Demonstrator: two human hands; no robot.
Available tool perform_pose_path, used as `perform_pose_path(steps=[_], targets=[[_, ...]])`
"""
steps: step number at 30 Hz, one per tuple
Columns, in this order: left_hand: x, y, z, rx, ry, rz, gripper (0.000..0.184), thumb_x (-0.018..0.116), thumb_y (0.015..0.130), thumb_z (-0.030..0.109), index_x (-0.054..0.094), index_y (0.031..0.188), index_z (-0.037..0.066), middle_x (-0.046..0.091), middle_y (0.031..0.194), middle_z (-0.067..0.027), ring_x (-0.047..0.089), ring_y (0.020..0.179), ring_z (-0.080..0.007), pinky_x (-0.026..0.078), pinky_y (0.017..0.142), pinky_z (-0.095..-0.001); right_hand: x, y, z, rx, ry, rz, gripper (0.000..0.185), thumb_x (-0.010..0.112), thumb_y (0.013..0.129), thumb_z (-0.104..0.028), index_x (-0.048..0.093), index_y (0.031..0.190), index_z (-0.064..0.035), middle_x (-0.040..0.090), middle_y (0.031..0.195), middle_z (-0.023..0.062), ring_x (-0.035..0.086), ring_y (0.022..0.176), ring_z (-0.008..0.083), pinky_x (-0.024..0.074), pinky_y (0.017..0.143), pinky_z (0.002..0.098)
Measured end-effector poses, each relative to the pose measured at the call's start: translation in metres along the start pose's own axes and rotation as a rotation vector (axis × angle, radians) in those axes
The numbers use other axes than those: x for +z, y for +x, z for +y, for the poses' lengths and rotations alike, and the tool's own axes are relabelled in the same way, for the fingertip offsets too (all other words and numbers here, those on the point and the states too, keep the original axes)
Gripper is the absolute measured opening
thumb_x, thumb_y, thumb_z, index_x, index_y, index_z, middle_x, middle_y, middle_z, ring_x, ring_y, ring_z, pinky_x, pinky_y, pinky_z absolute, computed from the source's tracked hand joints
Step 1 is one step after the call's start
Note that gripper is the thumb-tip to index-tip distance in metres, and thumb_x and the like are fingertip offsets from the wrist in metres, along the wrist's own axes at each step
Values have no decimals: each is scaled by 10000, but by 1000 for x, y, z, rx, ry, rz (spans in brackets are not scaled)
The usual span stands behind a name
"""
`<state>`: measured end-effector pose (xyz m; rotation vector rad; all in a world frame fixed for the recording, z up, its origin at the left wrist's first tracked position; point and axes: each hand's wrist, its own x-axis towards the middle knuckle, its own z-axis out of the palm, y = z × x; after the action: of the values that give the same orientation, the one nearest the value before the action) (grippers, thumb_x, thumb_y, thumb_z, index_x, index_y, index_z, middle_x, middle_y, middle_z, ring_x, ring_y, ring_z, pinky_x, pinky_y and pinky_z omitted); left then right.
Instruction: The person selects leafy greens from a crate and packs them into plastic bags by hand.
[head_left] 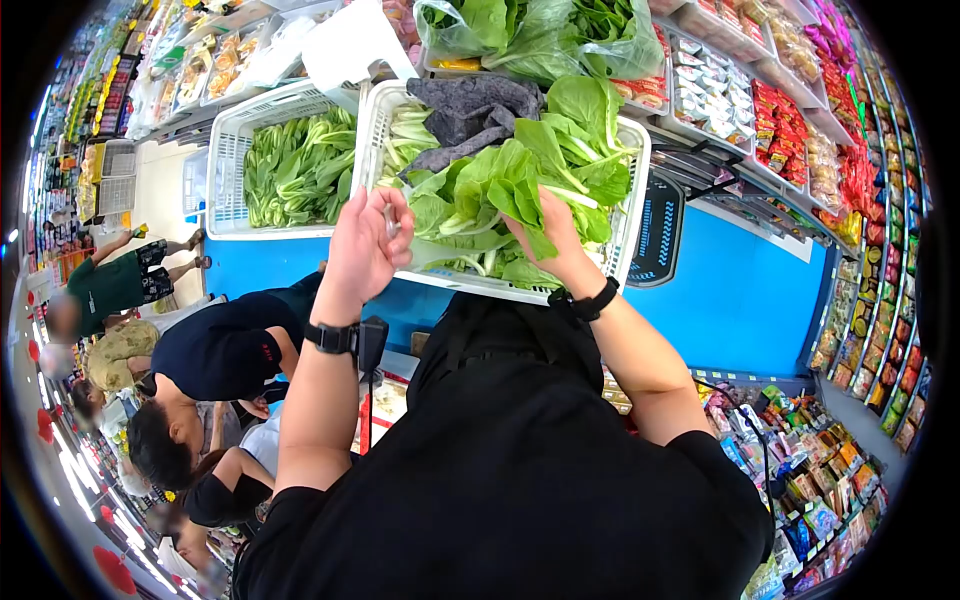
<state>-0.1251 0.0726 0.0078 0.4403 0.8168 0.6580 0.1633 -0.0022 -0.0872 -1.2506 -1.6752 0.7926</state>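
Note:
My right hand (556, 236) is closed around a bunch of leafy greens (490, 185), held over the white basket (632, 215) in front of me. More loose greens (600, 130) with pale stems fill that basket, and a crumpled dark grey cloth (480, 105) lies on them toward the back. Near the basket's front left corner, my left hand (375, 240) is turned palm up with its fingers curled in. A small pale glint shows between those fingertips, too small to name. My right fingertips are partly hidden by leaves.
Left of my basket stands another white basket (225, 190) of greens (300, 170). Bagged greens (540, 35) and a white sheet (355, 45) are behind. A black patterned panel (660, 235) lies on the blue surface (730, 300). Several people, one in navy (215, 345), are at left.

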Motion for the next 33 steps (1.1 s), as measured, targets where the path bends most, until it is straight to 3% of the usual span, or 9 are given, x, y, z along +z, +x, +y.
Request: perform_pose_path(steps=[4,12,14,17,18,23,26,28,33], targets=[[-2,21,20,10,-36,77,431,391,1113,524,541,1104,120,566,911,-25,421,660,-104,337,568,-257,4,17,1,-169,56,-145,432,748,821,-4,674,1246,-17,691,1173,202,657,1057,449,552,912,444],[-12,33,39,22,-62,33,443,390,1117,527,553,1134,116,564,917,-23,406,639,-89,331,544,-234,44,18,32,-76,4,-259,391,772,828,-30,659,1200,10,670,1173,223,626,1038,456,532,889,449],[-12,34,39,26,-79,23,448,389,1117,530,556,1138,115,565,917,-23,406,640,-91,330,544,-234,56,12,25,145,196,-168,437,843,858,-156,654,1189,57,663,1120,243,630,1044,444,534,910,468],[-10,35,37,42,-107,28,452,383,1119,532,561,1139,116,569,913,-24,410,644,-95,329,544,-235,59,1,23,171,209,-268,474,846,893,-277,675,1199,42,683,1138,245,649,1061,419,538,935,456],[-10,35,37,45,-100,45,454,381,1120,534,562,1135,118,570,912,-24,412,646,-96,329,544,-236,47,5,12,226,173,-324,637,883,836,-336,658,1315,18,694,1242,227,664,1129,384,534,990,427],[-12,29,33,32,-72,66,458,375,1121,540,563,1125,122,574,912,-23,415,651,-96,329,547,-236,2,22,-8,408,47,-166,859,878,811,-377,524,1537,-83,643,1416,229,629,1296,359,497,1097,437],[-7,33,28,-4,-45,58,457,359,1121,548,576,1089,147,585,894,-7,427,652,-98,334,570,-256,13,33,-15,183,-85,-175,740,842,848,-325,546,1473,-62,678,1316,262,657,1228,386,531,1037,461],[-1,36,28,-1,-33,69,461,358,1121,551,576,1085,146,581,888,-5,427,653,-99,333,570,-255,23,35,-13,340,-237,-472,532,798,877,-251,590,1323,-50,707,1184,264,678,1125,422,557,941,497],[2,38,28,18,-20,74,473,357,1119,563,574,1080,145,571,884,0,433,663,-102,334,579,-257,32,15,-17,463,-219,-571,324,747,887,-133,594,1164,-64,704,1053,213,678,988,446,559,830,508]])
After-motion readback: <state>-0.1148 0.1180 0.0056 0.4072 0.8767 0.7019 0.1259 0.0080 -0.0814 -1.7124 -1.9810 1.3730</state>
